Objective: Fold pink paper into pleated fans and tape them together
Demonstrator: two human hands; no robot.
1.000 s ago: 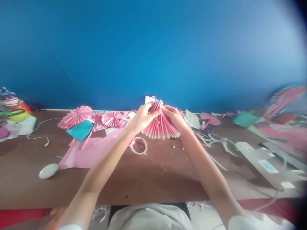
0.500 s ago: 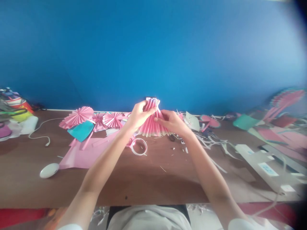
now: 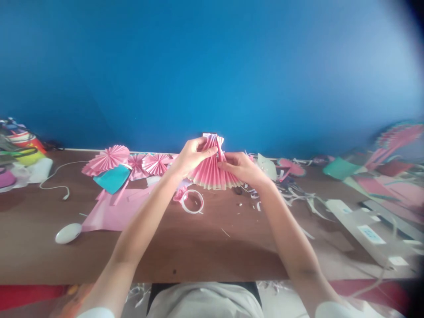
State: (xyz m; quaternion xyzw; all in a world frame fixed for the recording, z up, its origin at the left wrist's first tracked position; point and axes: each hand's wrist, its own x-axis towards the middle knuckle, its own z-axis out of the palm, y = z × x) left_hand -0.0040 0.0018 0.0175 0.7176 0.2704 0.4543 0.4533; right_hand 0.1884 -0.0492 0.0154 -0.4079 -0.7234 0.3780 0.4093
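Now my left hand [image 3: 190, 157] pinches top of pink pleated fan [image 3: 212, 170], fingers closed on folds; my right hand [image 3: 241, 168] clamps its right side. Fan sits lower than half second ago, spread wider, above tape ring [image 3: 193, 201] on table [image 3: 198, 247].

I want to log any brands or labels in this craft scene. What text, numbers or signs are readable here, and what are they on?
No text can be read.
White strips at the right: blue label patches, too blurred to read.
Pleated pink paper fan in the left hand and right hand: no print.
Blue wall: no sign.
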